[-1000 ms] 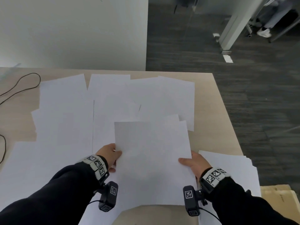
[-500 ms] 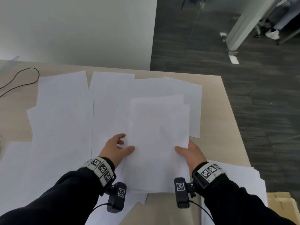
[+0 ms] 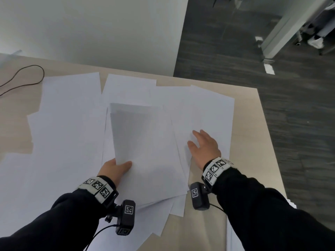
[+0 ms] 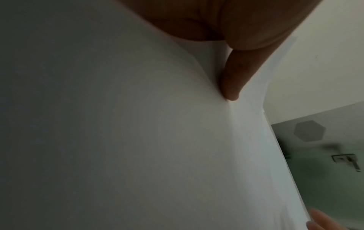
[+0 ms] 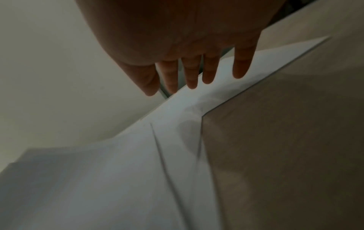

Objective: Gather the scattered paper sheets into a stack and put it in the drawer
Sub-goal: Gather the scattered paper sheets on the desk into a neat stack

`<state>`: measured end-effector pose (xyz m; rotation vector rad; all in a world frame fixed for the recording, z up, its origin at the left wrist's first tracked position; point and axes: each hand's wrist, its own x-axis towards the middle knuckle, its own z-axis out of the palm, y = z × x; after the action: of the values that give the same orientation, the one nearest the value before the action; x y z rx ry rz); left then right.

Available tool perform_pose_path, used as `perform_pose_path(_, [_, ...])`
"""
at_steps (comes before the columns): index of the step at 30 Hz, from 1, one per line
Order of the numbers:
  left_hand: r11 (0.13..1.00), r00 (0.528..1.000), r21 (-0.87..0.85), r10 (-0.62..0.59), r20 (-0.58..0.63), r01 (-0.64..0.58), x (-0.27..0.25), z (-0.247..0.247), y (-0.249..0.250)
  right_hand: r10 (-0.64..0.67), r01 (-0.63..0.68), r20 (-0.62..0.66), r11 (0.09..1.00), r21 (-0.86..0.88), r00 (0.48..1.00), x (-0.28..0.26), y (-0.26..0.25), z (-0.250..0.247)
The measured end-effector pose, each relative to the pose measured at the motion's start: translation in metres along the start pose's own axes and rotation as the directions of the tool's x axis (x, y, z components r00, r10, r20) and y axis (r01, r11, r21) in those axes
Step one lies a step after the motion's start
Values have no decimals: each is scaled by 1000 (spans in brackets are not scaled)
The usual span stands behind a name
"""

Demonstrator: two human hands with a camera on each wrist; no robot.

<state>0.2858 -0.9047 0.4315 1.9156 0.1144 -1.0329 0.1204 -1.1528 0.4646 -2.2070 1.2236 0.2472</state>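
- A thin dark cable (image 3: 27,77) loops on the wooden desk (image 3: 253,124) at the far left, clear of the paper
- Loose white sheets (image 3: 68,127) cover the left and far parts of the desk, lying flat and overlapping at odd angles; they are not yet gathered
- The left hand (image 3: 113,169) pinches the near left edge of the held stack (image 3: 145,151), thumb on top and the other fingers hidden beneath; the stack's far end lifts off the desk and casts a grey shade
- Paper like this is light, floppy and slick sheet on sheet, so a one-sided pinch will likely let it sag and fan; a hold on both long edges, then a tap on the desk, should square it
- The right hand (image 3: 204,145) lies flat with fingers spread, holding nothing, pressing on a sheet (image 3: 208,113) just right of the stack, probably to slide it inward
- Another pile of sheets (image 3: 291,203) peeks out at the desk's near right corner
- No drawer can be made out in any view
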Motion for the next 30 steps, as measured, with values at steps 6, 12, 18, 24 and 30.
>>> perform_pose_path(6, [1000,1000,-9,-12,-7,12,1,0,-1,86,-46,158,969,-242,984,9,24,0])
perform_pose_path(12, [1000,1000,10,-1,-31,1,-2,3,1,232,-219,66,962,-162,971,2,73,-19])
perform_pose_path(18, [998,998,64,30,-56,-26,-8,7,3,316,-322,-69,941,-103,946,-9,121,-31])
perform_pose_path(24, [998,999,60,30,-46,-27,-5,20,5,473,-465,-241,881,93,848,-18,140,-46])
perform_pose_path(30, [994,999,110,23,29,-26,-7,51,12,556,-551,-90,831,74,826,-19,162,-55])
